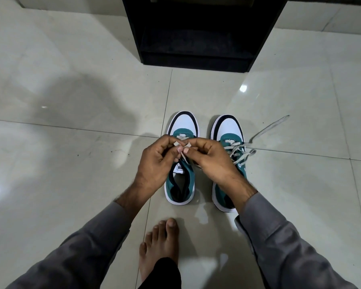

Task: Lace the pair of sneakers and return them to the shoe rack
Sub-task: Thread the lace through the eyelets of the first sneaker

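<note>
Sneakers side by side on floor tiles [71, 184], toes toward rack [196, 38]. Left hand [154, 161] and right hand [211, 159] over left sneaker [183, 124], both pinching its lace [182, 152] between curled fingers. Right sneaker [229, 126] loosely laced, loose lace end [269, 128] trailing right across tile. Bare foot [158, 245] just behind.

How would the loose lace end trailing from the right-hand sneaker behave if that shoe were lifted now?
The lace end looks flat and limp, curving across the floor tiles, so it would probably dangle and drag. It is threaded loosely through the right-hand sneaker, so it might slip further out. It probably adds almost no weight.
</note>
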